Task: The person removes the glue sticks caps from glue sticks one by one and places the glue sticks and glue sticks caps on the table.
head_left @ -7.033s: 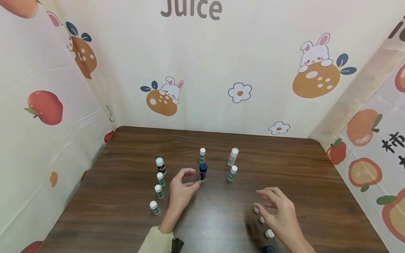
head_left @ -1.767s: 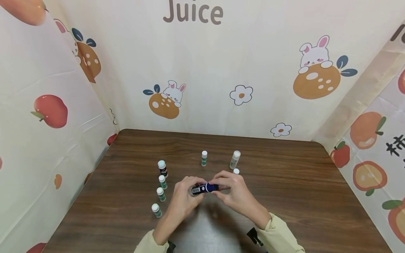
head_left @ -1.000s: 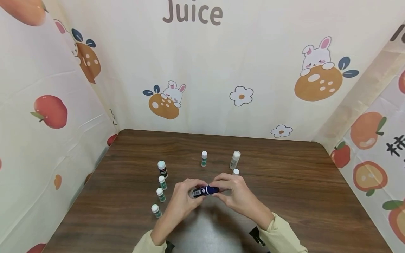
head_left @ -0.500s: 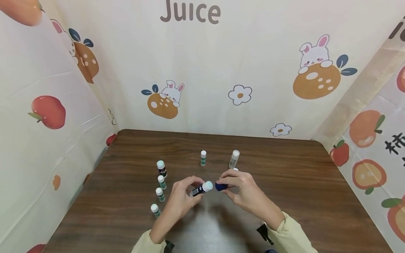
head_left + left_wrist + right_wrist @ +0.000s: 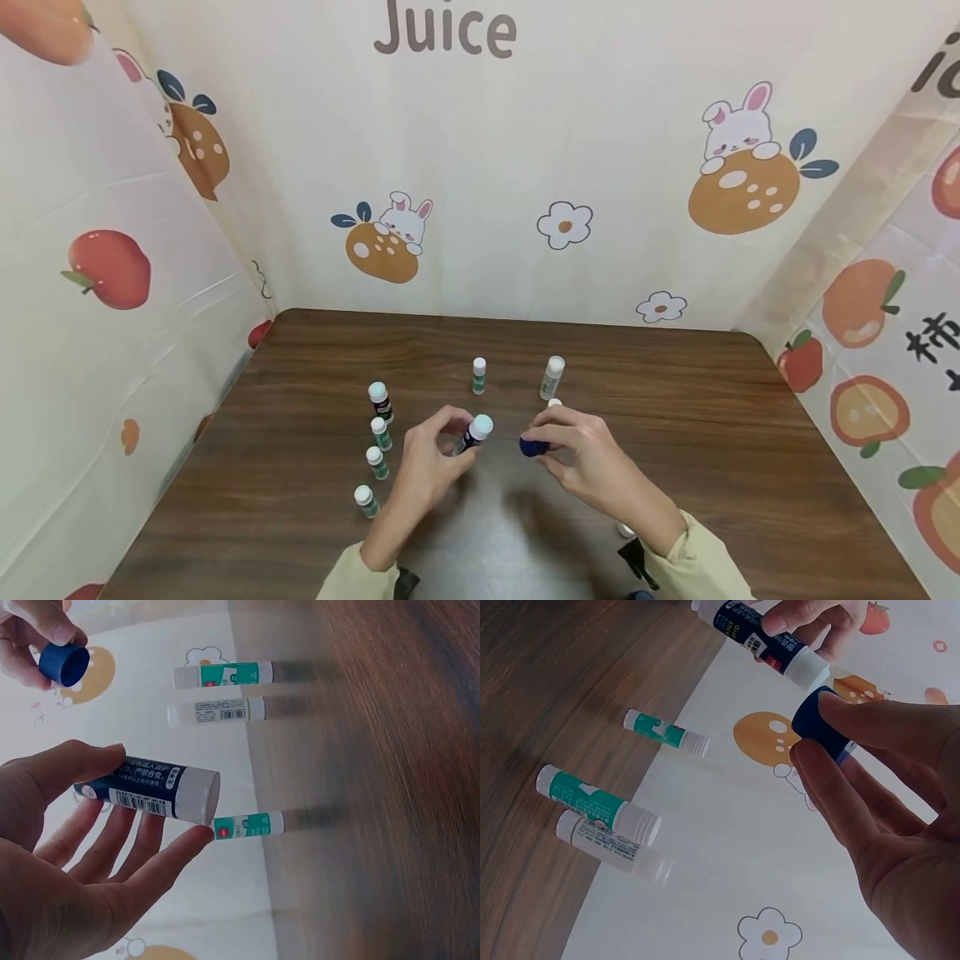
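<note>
My left hand (image 5: 431,458) grips a dark navy glue stick (image 5: 150,787) by its labelled body, thumb on one side and fingers around the other. Its uncapped white end (image 5: 482,427) tilts up toward the right. Just to the right, my right hand (image 5: 596,467) pinches a dark blue cap (image 5: 817,724) between thumb and fingers. In the left wrist view the hollow mouth of the cap (image 5: 73,666) shows. Cap and stick are apart, with a small gap between them, both held above the table.
Several white-capped glue sticks (image 5: 381,433) stand in a column at the left. Further back stand a small green-labelled stick (image 5: 479,377) and a white one (image 5: 552,378); another (image 5: 554,402) is mostly behind my right hand. A white cap (image 5: 626,530) lies by my right sleeve.
The navy glue stick was lifted from the table and held by both hands. Its blue cap has come off in my right hand, which moved right; the stick now tilts more upright.
</note>
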The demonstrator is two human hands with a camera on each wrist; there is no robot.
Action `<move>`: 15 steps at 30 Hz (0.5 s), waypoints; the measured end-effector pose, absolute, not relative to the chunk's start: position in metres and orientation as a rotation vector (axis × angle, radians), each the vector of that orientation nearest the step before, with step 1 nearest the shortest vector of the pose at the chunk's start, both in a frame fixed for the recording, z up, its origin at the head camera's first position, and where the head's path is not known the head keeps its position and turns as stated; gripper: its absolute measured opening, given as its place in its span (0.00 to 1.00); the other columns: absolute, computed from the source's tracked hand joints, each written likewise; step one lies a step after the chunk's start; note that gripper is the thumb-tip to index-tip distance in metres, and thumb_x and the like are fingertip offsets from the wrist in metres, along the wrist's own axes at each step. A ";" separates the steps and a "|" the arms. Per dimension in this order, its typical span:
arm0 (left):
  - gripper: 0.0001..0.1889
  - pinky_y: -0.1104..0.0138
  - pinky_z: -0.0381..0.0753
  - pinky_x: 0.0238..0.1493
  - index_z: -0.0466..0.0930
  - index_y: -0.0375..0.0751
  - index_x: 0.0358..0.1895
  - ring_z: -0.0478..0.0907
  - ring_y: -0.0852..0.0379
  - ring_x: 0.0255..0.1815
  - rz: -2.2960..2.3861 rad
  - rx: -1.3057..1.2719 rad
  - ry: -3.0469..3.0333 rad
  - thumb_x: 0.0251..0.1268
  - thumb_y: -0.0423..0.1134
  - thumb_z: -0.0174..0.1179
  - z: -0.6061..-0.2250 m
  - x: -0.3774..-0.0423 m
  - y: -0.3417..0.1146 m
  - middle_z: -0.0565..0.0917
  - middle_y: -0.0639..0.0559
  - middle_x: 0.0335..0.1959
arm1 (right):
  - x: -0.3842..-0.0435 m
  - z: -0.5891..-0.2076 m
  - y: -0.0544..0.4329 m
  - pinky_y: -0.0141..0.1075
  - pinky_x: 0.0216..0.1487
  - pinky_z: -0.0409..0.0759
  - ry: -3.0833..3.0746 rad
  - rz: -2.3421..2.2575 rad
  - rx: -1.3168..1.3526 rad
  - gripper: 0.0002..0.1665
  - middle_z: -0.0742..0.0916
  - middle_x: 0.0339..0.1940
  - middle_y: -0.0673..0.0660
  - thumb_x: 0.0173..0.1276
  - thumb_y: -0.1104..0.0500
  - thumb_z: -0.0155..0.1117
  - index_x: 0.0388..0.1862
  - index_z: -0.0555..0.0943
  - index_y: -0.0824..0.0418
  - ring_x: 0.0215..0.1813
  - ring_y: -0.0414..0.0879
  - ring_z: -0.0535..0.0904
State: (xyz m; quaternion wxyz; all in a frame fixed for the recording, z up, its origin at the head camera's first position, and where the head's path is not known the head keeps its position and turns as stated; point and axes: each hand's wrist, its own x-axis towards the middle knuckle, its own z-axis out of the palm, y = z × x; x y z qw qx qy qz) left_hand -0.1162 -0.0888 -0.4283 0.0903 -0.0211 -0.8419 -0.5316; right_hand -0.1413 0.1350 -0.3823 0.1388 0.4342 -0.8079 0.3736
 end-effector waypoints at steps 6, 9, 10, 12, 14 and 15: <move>0.17 0.59 0.82 0.43 0.79 0.47 0.40 0.79 0.53 0.43 -1.634 0.014 -2.454 0.47 0.28 0.70 -0.430 -0.121 -0.089 0.82 0.51 0.38 | -0.138 -0.383 0.139 0.25 0.35 0.81 -2.365 1.091 1.237 0.20 0.81 0.38 0.51 0.41 0.78 0.74 0.34 0.84 0.64 0.35 0.41 0.81; 0.17 0.57 0.82 0.43 0.79 0.46 0.40 0.79 0.54 0.42 -1.646 0.044 -2.426 0.46 0.28 0.70 -0.431 -0.123 -0.089 0.82 0.51 0.37 | -0.137 -0.385 0.141 0.25 0.34 0.80 -2.394 1.088 1.209 0.19 0.80 0.38 0.51 0.42 0.77 0.74 0.35 0.85 0.64 0.35 0.41 0.81; 0.17 0.57 0.82 0.43 0.79 0.45 0.40 0.79 0.54 0.42 -1.650 0.054 -2.418 0.46 0.27 0.70 -0.431 -0.123 -0.089 0.83 0.51 0.37 | -0.137 -0.385 0.142 0.25 0.34 0.80 -2.404 1.080 1.199 0.20 0.80 0.38 0.51 0.42 0.77 0.74 0.36 0.85 0.64 0.36 0.41 0.81; 0.17 0.57 0.82 0.43 0.78 0.45 0.40 0.79 0.54 0.41 -1.652 0.069 -2.410 0.46 0.28 0.70 -0.433 -0.125 -0.090 0.82 0.51 0.37 | -0.137 -0.386 0.143 0.25 0.33 0.80 -2.419 1.069 1.182 0.20 0.81 0.39 0.50 0.42 0.76 0.74 0.37 0.85 0.63 0.36 0.41 0.81; 0.17 0.57 0.82 0.43 0.78 0.45 0.40 0.79 0.54 0.41 -1.651 0.083 -2.407 0.46 0.28 0.70 -0.434 -0.127 -0.090 0.82 0.51 0.37 | -0.136 -0.387 0.145 0.26 0.32 0.81 -2.422 1.054 1.173 0.20 0.81 0.39 0.50 0.43 0.75 0.74 0.37 0.85 0.62 0.36 0.41 0.80; 0.17 0.57 0.82 0.43 0.78 0.45 0.40 0.79 0.53 0.41 -1.651 0.091 -2.406 0.46 0.28 0.70 -0.435 -0.127 -0.091 0.82 0.50 0.37 | -0.136 -0.387 0.146 0.27 0.32 0.81 -2.424 1.049 1.168 0.21 0.81 0.39 0.50 0.43 0.75 0.75 0.38 0.85 0.62 0.36 0.40 0.80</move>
